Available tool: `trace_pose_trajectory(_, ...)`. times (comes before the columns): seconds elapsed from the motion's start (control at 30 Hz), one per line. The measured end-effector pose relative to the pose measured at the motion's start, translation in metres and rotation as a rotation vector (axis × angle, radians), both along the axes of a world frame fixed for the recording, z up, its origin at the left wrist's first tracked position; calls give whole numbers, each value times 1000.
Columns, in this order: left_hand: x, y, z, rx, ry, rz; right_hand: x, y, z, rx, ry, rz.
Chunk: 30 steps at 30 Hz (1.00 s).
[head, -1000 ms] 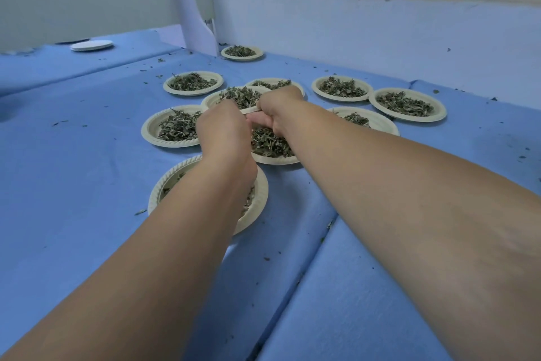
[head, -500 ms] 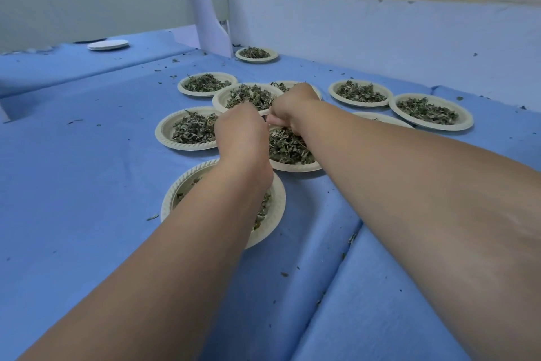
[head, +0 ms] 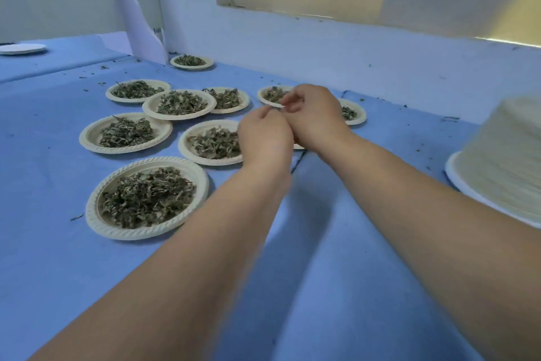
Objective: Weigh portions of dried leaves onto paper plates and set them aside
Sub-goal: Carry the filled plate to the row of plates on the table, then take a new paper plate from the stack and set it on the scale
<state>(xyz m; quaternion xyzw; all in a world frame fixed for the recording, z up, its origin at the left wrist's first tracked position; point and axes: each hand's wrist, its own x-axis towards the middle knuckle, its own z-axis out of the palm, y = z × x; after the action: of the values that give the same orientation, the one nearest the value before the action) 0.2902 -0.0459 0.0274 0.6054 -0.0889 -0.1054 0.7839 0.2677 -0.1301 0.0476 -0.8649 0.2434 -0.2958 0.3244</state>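
Several paper plates of dried leaves lie on the blue cloth. The nearest plate (head: 109,224) sits at the left, heaped with dark leaves (head: 146,196). Farther back, one plate (head: 150,107) rests partly on top of its neighbours. My left hand (head: 265,138) and my right hand (head: 314,119) hover close together above the right side of the group. Their fingers are loosely curled and hold nothing. They hide parts of the middle plate (head: 187,153) and the two plates behind.
A tall stack of empty paper plates (head: 503,156) stands at the right edge. An empty white plate (head: 22,49) lies far left. A white sheet (head: 137,27) leans in the back corner by the wall. Leaf crumbs dot the blue cloth (head: 336,287).
Both hands let go of the plate they held over the group and drew back to the right. The view has swung right, bringing the plate stack into sight.
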Motion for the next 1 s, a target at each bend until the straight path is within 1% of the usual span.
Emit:
trace_pose_trajectory(0.03, -23, -10, 6, 11, -28, -43, -22, -4, 3, -15, -3, -8)
trace_pose_trajectory(0.07, -43, -21, 8, -19, -41, -85, -43, -13, 2, -27, -48, -24)
trace_pose_trajectory(0.13, -75, -38, 10, -56, -48, -161, -87, -24, 3, -3, -80, -58)
trace_pose_trajectory(0.37, -177, -74, 12, -81, -76, -349, -207, -46, 2, -157, -72, -191)
trace_pose_trajectory(0.53, -229, -84, 7, -39, -131, -437, -269, -60, -7, -22, -151, -231)
trace_pose_trajectory(0.67, -252, -95, 1, 30, -259, -506, -307, -73, -14, 27, -183, -241)
trace_pose_trajectory(0.8, -270, -106, -2, 29, -367, -566, -336, -86, -20, 101, -242, -241)
trace_pose_trajectory(0.9, -275, -116, -3, 36, -428, -565, -353, -92, -22, 69, -263, -266)
trace_pose_trajectory(0.93, -276, -120, -3, 55, -475, -556, -359, -94, -24, 63, -264, -275)
trace_pose_trajectory(1.0, -273, -128, -1, 126, -695, -482, -371, -101, -27, 46, -259, -305)
